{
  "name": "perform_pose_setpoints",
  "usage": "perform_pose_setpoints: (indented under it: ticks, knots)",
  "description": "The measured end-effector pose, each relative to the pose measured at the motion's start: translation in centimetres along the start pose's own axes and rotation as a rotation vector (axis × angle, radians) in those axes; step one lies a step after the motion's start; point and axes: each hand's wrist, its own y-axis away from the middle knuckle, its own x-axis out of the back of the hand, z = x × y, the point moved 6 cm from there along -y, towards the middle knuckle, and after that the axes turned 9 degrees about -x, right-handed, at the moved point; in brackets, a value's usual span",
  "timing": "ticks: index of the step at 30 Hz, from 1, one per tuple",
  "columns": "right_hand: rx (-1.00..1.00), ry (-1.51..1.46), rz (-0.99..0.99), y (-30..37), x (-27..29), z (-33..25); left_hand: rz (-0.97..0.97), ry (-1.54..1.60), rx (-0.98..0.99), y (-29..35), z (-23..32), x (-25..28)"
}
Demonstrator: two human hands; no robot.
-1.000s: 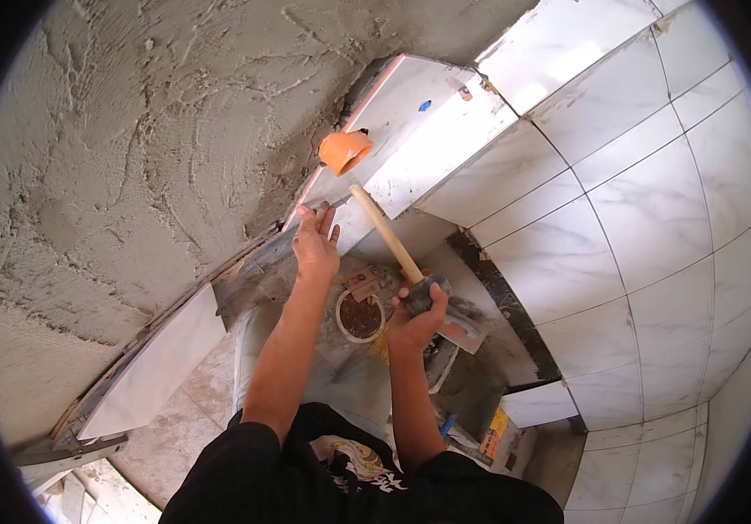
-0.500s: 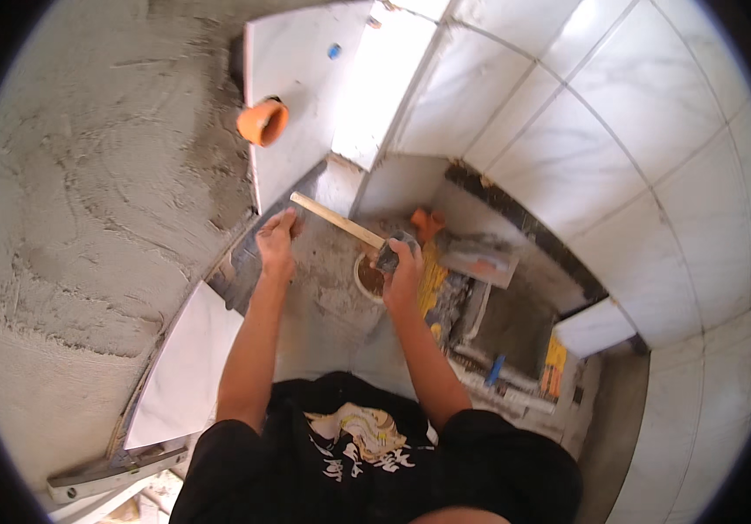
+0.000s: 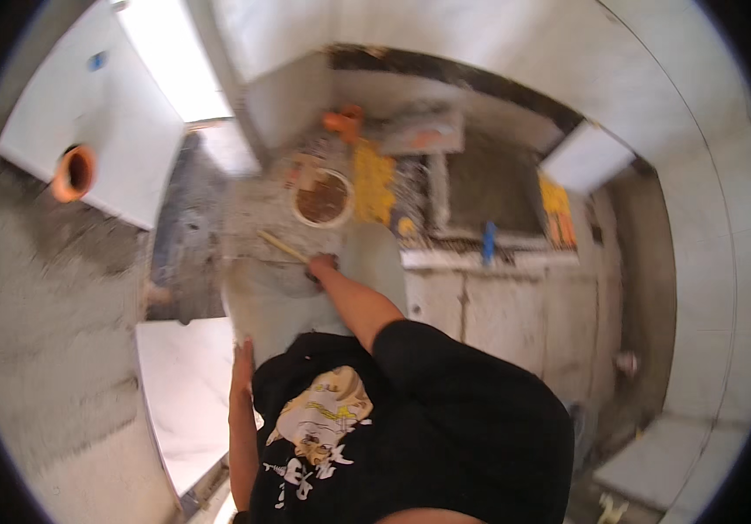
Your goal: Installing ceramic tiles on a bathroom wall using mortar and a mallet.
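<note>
My right hand [image 3: 326,265] is closed around the dark head of a mallet, mostly covered by the fingers. Its pale wooden handle [image 3: 281,244] points away to the upper left, over my grey-trousered legs. Low on the left, my left hand [image 3: 243,354] has its fingers stretched out and seems to hold nothing. It is beside the edge of a white wall tile [image 3: 187,393]; I cannot tell whether it touches it.
A white bucket [image 3: 295,205] with brown contents stands ahead, near an orange tool [image 3: 343,122] and yellow packaging [image 3: 373,182]. At right lies a tray of grey mortar [image 3: 489,188] with a blue piece [image 3: 488,243]. An orange pipe [image 3: 74,173] sticks out of the left wall.
My view has swung left to right, so the wall shifts left. Both hands have come lower and closer to my body. The mallet stays in my right hand; my left hand has moved off its handle end.
</note>
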Motion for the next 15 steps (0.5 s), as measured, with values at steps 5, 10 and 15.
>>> perform_pose_setpoints:
  ticks: [5, 10, 15]
  knots:
    - [-0.216, -0.525, 0.438, 8.6, 1.4, 1.2, -0.039, -0.673, 0.038, 1.8, 3.2, 1.8]
    - [0.382, 0.236, 0.451, 15.1, 8.0, 3.4, 0.07, -0.572, -0.048, 4.8, 4.8, -0.9]
    - [0.103, -0.34, 0.181, 23.3, 8.7, 18.8, -0.034, -0.779, -0.069, 3.7, 6.5, 0.7]
